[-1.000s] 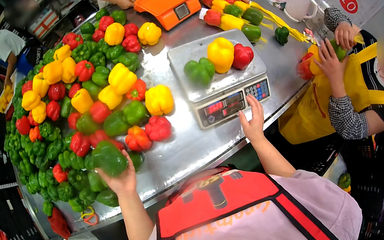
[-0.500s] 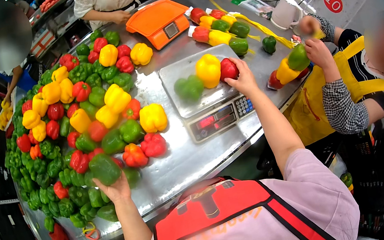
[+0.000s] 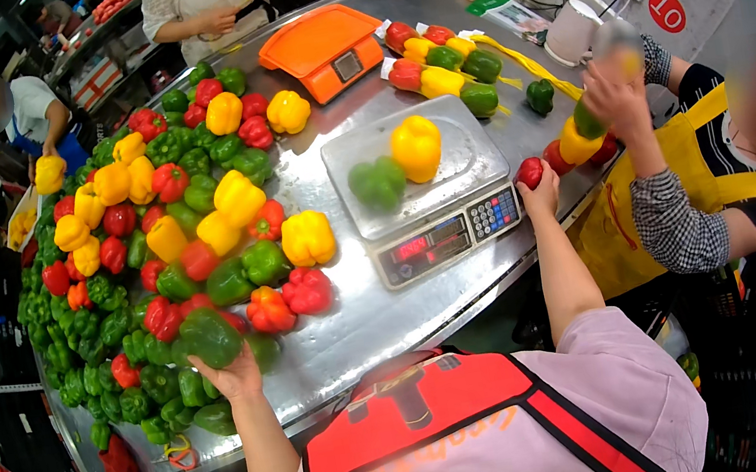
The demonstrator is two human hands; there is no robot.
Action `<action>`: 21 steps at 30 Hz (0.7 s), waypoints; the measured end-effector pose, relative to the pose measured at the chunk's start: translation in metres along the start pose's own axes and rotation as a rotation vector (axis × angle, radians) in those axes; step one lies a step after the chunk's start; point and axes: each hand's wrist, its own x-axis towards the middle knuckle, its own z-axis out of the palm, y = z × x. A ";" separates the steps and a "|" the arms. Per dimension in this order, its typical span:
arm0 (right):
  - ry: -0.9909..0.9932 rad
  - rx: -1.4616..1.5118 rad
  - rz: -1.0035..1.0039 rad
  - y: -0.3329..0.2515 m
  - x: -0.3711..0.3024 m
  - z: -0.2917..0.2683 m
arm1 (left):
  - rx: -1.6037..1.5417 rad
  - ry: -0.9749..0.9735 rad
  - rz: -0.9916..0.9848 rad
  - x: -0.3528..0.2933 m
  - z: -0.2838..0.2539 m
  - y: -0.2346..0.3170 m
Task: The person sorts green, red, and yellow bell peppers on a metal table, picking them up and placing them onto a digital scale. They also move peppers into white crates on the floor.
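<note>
My left hand (image 3: 237, 371) is closed round a green bell pepper (image 3: 211, 337) at the near edge of the big pepper pile. Over on the right, my right hand (image 3: 541, 194) grips a red bell pepper (image 3: 529, 173), just off the right side of a digital scale (image 3: 423, 215). A yellow bell pepper (image 3: 416, 147) and a blurred green bell pepper (image 3: 377, 184) rest side by side on the scale's metal plate. Close to my left hand lie an orange-red pepper (image 3: 269, 310) and a red one (image 3: 307, 291).
An orange scale (image 3: 322, 50) stands farther back. Packed rows of red, yellow and green peppers (image 3: 438, 81) lie right of it beside yellow tape (image 3: 524, 60). A co-worker in a yellow apron (image 3: 683, 205) handles peppers on the right; another person (image 3: 211, 14) stands across the metal table (image 3: 349, 361).
My right hand has lifted the red pepper off the scale and moved right with it. My left hand stays on the green pepper. The co-worker's hands have risen.
</note>
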 end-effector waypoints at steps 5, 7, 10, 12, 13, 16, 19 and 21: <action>0.043 0.279 -0.446 -0.104 0.012 -0.023 | -0.021 -0.004 0.034 -0.008 0.006 -0.001; -0.180 0.521 -0.691 -0.157 0.003 -0.027 | -0.013 -0.018 0.035 -0.007 0.005 -0.002; -0.443 0.393 -0.827 -0.207 -0.017 -0.031 | -0.020 -0.006 0.037 -0.008 0.006 -0.003; -0.507 0.379 -0.783 -0.212 -0.015 -0.024 | -0.024 -0.001 0.029 -0.008 0.007 -0.003; -0.537 0.372 -0.761 -0.210 -0.011 -0.020 | -0.023 -0.004 0.024 -0.007 0.005 -0.002; -0.300 0.505 -0.698 -0.184 0.003 0.001 | -0.030 -0.014 0.027 -0.009 0.011 -0.002; 0.129 0.534 -0.591 -0.154 0.043 -0.011 | -0.026 0.005 0.038 -0.010 0.005 0.000; 0.283 0.452 -0.466 -0.108 0.074 -0.011 | -0.021 -0.013 0.028 -0.007 0.006 -0.001</action>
